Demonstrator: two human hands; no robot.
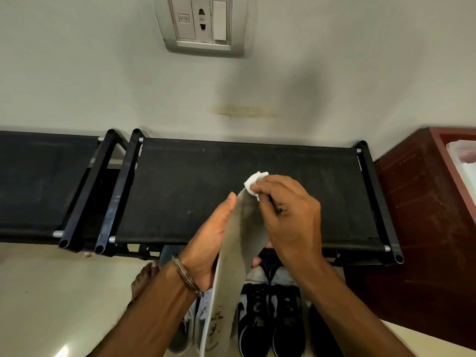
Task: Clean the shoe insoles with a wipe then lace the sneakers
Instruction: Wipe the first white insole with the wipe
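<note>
A long grey insole [233,258] stands nearly upright in front of me, toe end up, with printed marks near its heel. My left hand [208,240] grips it from the left side, thumb along its edge and fingertips showing behind it. My right hand [286,215] pinches a crumpled white wipe [253,182] against the insole's top end. On the floor below sit a pair of black sneakers [270,320] and a light grey pair [195,323], partly hidden by my arms.
A black fabric shoe rack [180,189] runs along the wall, with a second one [38,176] to its left. A dark red wooden cabinet [425,215] stands at the right. A wall socket panel [203,21] is overhead. My bare foot [144,276] rests on the floor.
</note>
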